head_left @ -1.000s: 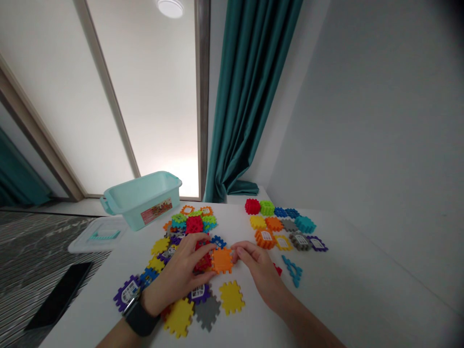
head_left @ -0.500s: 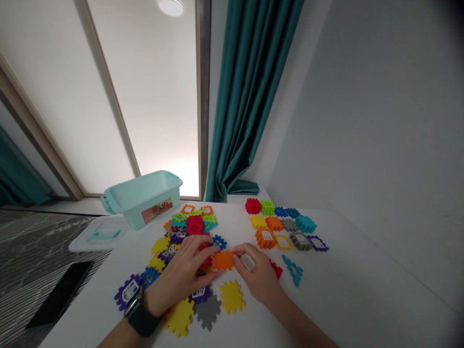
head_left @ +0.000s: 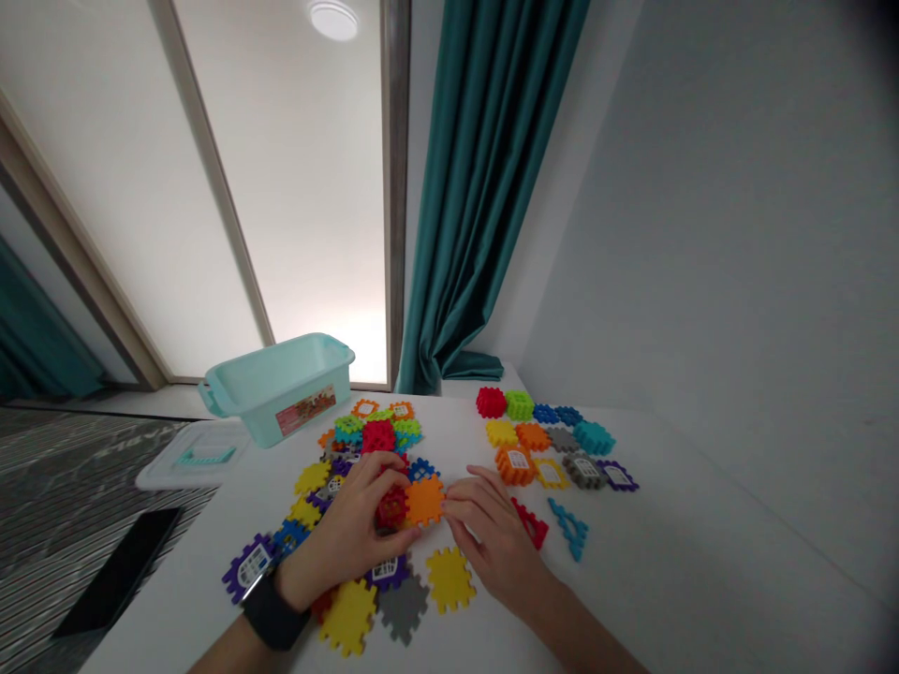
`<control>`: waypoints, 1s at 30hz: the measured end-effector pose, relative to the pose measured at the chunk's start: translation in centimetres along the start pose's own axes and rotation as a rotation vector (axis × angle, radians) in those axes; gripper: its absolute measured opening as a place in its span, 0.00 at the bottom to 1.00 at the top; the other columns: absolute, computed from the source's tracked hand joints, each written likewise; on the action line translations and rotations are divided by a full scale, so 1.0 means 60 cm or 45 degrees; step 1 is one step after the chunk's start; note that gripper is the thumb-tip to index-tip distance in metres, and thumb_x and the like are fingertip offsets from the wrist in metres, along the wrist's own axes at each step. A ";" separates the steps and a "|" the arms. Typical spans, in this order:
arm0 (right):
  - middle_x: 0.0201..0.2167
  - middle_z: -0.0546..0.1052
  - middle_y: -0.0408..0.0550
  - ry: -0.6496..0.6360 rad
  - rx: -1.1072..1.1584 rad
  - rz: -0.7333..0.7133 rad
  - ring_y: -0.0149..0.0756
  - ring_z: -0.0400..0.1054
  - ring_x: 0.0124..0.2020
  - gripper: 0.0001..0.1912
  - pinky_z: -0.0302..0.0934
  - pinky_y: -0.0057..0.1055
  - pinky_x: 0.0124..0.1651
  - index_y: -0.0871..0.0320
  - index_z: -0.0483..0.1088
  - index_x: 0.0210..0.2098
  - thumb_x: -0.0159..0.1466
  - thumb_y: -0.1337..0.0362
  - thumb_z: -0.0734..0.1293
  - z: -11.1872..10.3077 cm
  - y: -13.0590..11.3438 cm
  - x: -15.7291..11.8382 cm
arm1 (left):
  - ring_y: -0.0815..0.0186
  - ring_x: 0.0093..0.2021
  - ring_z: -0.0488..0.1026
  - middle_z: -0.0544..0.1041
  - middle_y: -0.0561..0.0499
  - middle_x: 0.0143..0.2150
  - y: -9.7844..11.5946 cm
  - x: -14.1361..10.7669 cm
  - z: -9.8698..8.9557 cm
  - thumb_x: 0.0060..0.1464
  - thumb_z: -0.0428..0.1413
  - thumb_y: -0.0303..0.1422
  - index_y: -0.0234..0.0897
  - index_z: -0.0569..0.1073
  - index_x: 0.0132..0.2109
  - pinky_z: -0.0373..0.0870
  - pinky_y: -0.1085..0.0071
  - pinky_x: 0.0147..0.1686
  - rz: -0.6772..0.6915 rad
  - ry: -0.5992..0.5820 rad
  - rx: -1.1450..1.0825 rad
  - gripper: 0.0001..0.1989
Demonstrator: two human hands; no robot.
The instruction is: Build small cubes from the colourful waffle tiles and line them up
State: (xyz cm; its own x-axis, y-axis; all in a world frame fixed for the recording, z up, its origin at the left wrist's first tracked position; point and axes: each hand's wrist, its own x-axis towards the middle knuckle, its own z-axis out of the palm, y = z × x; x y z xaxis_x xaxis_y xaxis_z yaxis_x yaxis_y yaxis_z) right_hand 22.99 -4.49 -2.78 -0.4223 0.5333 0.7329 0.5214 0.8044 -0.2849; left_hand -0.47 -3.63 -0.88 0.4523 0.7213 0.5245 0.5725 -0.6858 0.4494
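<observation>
An orange toothed interlocking tile (head_left: 424, 502) is between my two hands, seen flat-on. The fingertips of my right hand (head_left: 495, 538) are closed against its right edge. My left hand (head_left: 358, 529), with a dark watch on the wrist, curls its fingers and thumb around a red interlocking block (head_left: 391, 506) beside the orange tile. The left fingers hide part of the red block, so I cannot tell whether the two pieces are joined. Below the hands lie a yellow tile (head_left: 450, 579), a grey tile (head_left: 405, 607) and a larger yellow piece (head_left: 349, 618).
A mixed pile of colored tiles (head_left: 379, 436) spreads under and behind my left hand. Sorted stacks (head_left: 515, 463) stand at right, near a red triangle (head_left: 532, 524) and a blue triangle (head_left: 569, 529). A mint bin (head_left: 281, 379), its lid (head_left: 189, 457) and a black phone-like slab (head_left: 119, 571) are left.
The orange tile has shifted slightly left and turned to face me more, against the red block. My right hand's fingers have rearranged along its right edge. The left hand has barely moved.
</observation>
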 end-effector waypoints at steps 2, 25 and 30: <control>0.37 0.77 0.45 -0.022 -0.020 0.021 0.36 0.73 0.41 0.11 0.64 0.49 0.62 0.53 0.70 0.41 0.68 0.74 0.60 0.002 -0.002 -0.001 | 0.52 0.54 0.71 0.72 0.42 0.55 -0.004 -0.002 0.001 0.50 0.66 0.34 0.40 0.72 0.48 0.71 0.54 0.55 0.031 0.053 0.073 0.18; 0.49 0.73 0.54 -0.002 -0.132 0.109 0.48 0.69 0.52 0.10 0.67 0.52 0.57 0.53 0.69 0.46 0.64 0.69 0.68 0.004 -0.024 -0.005 | 0.49 0.54 0.72 0.73 0.39 0.56 -0.001 -0.007 0.006 0.53 0.67 0.37 0.38 0.72 0.52 0.70 0.51 0.55 0.225 0.082 0.315 0.21; 0.48 0.74 0.54 0.021 -0.210 0.073 0.47 0.69 0.51 0.11 0.63 0.55 0.61 0.53 0.69 0.47 0.65 0.68 0.68 -0.008 -0.024 -0.008 | 0.50 0.54 0.72 0.72 0.39 0.56 0.007 0.002 0.008 0.55 0.67 0.39 0.38 0.71 0.54 0.71 0.52 0.55 0.246 0.071 0.330 0.23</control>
State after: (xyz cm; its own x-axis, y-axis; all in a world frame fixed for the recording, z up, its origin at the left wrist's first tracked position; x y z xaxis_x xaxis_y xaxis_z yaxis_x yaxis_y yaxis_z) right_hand 22.79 -6.03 -2.44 -0.3766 0.5718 0.7289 0.6593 0.7181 -0.2227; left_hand 0.12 -3.78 -0.98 0.5357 0.5689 0.6240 0.6381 -0.7568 0.1421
